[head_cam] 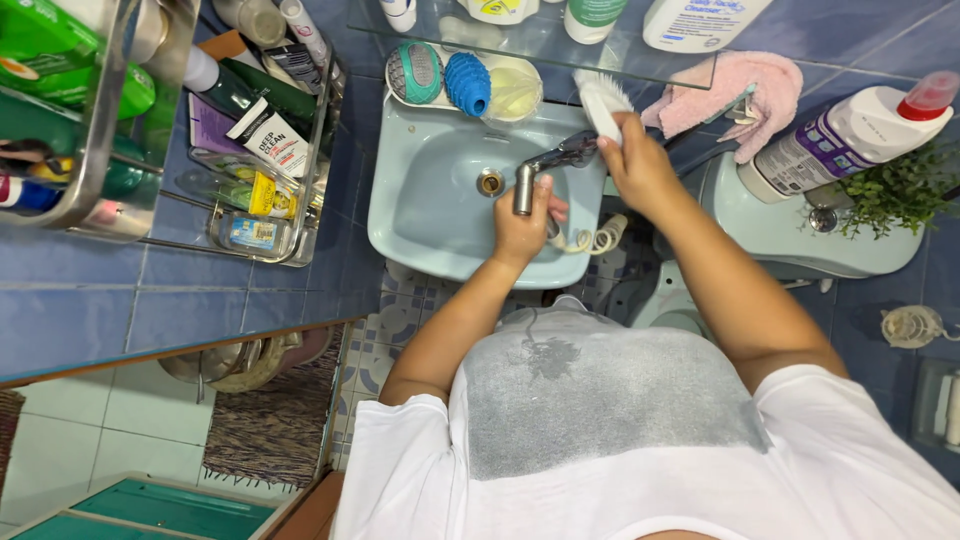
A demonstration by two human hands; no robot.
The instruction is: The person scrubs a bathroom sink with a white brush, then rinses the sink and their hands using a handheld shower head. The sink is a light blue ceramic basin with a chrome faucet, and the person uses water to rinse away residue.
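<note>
A pink cloth [740,90], a white spray bottle [850,135] and a green plant [900,190] sit nearby.

Pale blue sink [430,200] is showing at twelve o'clock, against dark blue wall tiles [200,300]. White-bristled brush [600,100] is sitting at one o'clock, silver sprayer [545,165] beside it. Pink cloth [745,90] is lying at one o'clock. White bottle [850,135] is wearing a red cap at two o'clock. Teal and blue scrubbers [440,78] are resting at twelve. Shirt [600,440] is showing white and grey.
</note>
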